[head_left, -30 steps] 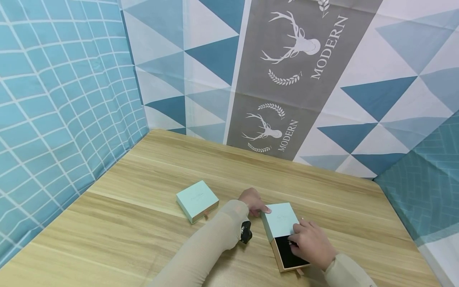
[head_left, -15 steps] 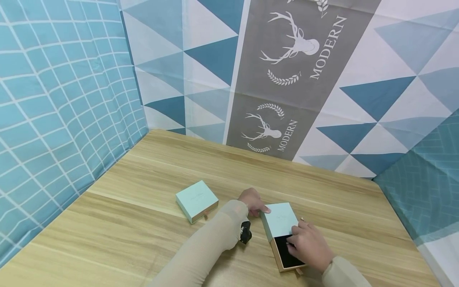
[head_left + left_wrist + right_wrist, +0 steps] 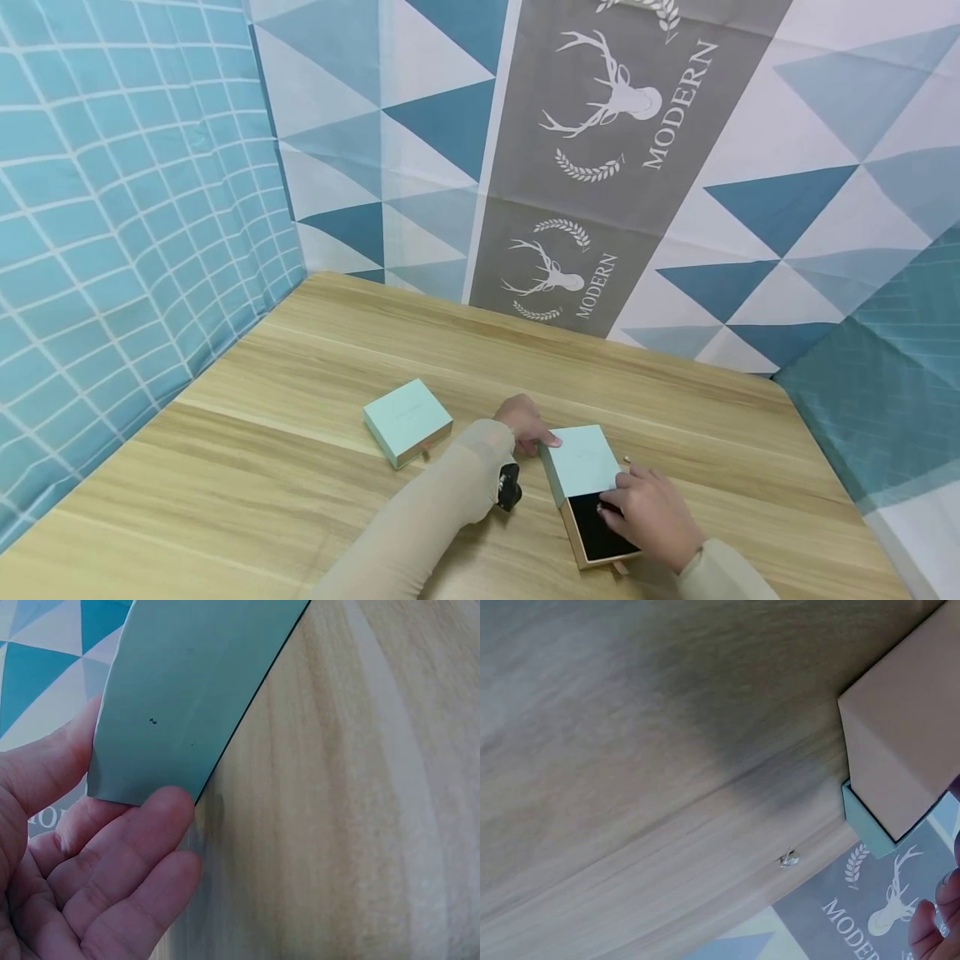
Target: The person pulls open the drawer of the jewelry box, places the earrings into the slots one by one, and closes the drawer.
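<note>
A mint-green jewelry box lies on the table, its black-lined drawer pulled partly out toward me. My left hand holds the far left corner of its sleeve. In the left wrist view, the thumb is at one edge and curled fingers meet the corner. Over the drawer, my right hand pinches a small shiny piece between thumb and fingers; its kind is too small to tell. Just beyond that hand, another small silvery piece, like a stud earring, lies on the tabletop.
A second mint-green box, shut, sits to the left on the wooden table. Patterned cloth covers the wall behind, and blue checked cloth hangs at the left. A ribbon tab sticks out from the drawer front.
My right hand's fingers shift slightly over the drawer, still pinching the small shiny piece. The left hand stays on the box corner. The head view has moved a little.
</note>
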{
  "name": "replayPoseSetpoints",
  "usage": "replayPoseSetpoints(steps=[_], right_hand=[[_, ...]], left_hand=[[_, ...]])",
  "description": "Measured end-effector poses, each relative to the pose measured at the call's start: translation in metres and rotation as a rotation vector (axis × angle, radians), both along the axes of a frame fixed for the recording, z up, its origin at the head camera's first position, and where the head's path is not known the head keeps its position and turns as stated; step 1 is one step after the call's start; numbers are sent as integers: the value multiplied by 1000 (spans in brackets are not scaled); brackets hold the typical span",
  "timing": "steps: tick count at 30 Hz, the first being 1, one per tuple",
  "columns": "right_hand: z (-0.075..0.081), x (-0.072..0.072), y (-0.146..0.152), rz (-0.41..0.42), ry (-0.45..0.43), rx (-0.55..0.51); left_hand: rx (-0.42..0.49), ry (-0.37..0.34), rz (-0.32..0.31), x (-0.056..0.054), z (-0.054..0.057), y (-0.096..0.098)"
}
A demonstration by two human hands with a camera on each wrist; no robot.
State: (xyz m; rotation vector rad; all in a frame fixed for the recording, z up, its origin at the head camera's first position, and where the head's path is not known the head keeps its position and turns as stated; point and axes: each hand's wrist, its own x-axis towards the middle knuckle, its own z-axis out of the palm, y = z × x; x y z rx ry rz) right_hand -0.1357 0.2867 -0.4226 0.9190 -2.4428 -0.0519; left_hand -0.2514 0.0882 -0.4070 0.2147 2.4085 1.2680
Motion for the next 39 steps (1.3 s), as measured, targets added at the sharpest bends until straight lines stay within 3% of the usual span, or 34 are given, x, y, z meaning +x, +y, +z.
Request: replayPoseSetpoints(steps=[11,25,28,34,39], right_hand=[[-1,-1,0,25,-8,-29],[4,-3,-5,3,-81,-21],[15,-5,-1,-48,-193,-59],[40,-16,9,-301,-535,-301],[40,-25,23,-414,-654,-371]], left_hand=[[-6,-4,-5,-2,-3,0],[-10,-11,-1,-2,0,0],[-7,-16,1,-2,0,0],[7,-11,14,-2,1,-1],[18,-20,12,-2,-1,0]])
